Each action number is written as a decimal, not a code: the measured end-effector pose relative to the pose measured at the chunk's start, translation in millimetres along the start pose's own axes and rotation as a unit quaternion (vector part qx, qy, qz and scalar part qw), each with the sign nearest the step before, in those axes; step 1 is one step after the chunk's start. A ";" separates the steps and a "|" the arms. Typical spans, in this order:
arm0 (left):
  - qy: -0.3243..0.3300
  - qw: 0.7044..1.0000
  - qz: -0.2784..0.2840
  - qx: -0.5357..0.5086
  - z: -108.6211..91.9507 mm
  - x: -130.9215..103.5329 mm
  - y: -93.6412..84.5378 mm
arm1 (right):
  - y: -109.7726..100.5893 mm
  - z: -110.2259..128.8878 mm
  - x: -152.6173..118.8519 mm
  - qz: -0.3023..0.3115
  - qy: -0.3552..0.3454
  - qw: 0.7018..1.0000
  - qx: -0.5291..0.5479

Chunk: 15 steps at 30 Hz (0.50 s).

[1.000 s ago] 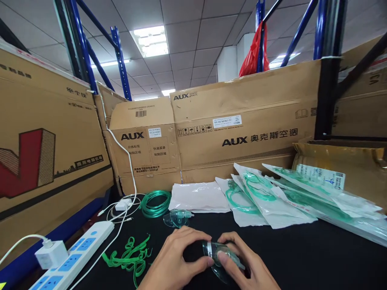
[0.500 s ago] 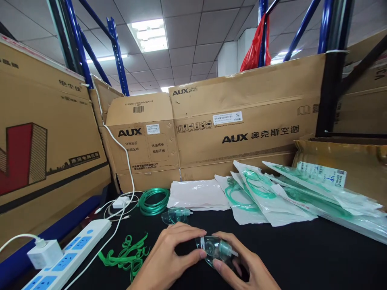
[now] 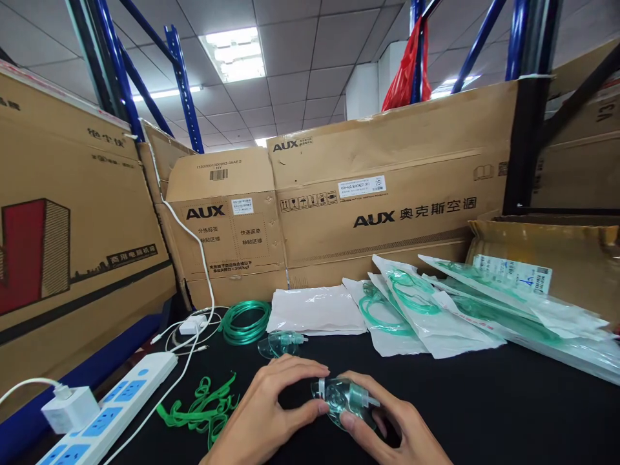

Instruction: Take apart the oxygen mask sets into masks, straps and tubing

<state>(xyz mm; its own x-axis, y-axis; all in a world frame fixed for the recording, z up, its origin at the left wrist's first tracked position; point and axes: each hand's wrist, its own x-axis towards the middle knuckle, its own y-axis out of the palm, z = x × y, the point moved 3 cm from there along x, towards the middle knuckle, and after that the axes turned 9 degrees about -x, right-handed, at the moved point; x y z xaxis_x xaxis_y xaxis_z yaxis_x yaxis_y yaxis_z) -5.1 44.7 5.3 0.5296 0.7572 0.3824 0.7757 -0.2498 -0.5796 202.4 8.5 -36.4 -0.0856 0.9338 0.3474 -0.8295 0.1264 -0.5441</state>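
A clear green-tinted oxygen mask (image 3: 339, 395) is held between my two hands, low in the middle of the head view. My left hand (image 3: 278, 403) pinches its narrow end at the white strip between thumb and fingers. On the other side my right hand (image 3: 387, 413) grips the body near the pale green connector, thumb in front and fingers partly hidden behind. A second clear mask (image 3: 281, 344) lies on the black cloth just beyond my left hand. Left of that hand is a tangle of green elastic straps (image 3: 206, 407).
Coiled green tubing (image 3: 246, 321) lies beside flat white packets (image 3: 317, 311). Bagged masks and tubing (image 3: 416, 307) are piled at the right. A white power strip (image 3: 106, 413) with a charger and cable runs along the left. Cardboard boxes (image 3: 397, 187) wall off the back.
Both hands keep their hold on the mask, with hardly any movement. The whole view has shifted slightly.
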 end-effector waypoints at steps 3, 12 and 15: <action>0.004 1.000 0.003 -0.004 0.5 0.0 -0.4 | -0.2 0.8 0.3 -0.007 -0.002 1.000 0.007; -0.061 0.997 0.009 -0.036 3.2 -2.4 -2.5 | -3.3 5.8 -1.2 -0.004 0.005 1.000 -0.011; -0.067 0.997 0.008 -0.040 2.3 -2.8 -3.4 | -1.4 3.6 -1.4 0.006 -0.001 1.000 -0.022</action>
<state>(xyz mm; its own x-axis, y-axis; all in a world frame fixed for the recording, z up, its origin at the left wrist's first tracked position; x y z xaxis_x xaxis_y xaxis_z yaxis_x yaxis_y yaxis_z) -10.1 44.8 4.5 0.4962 0.8247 0.2713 0.7952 -0.3064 -0.5232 201.7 5.8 -33.4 -0.0964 0.9342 0.3434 -0.8040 0.1303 -0.5802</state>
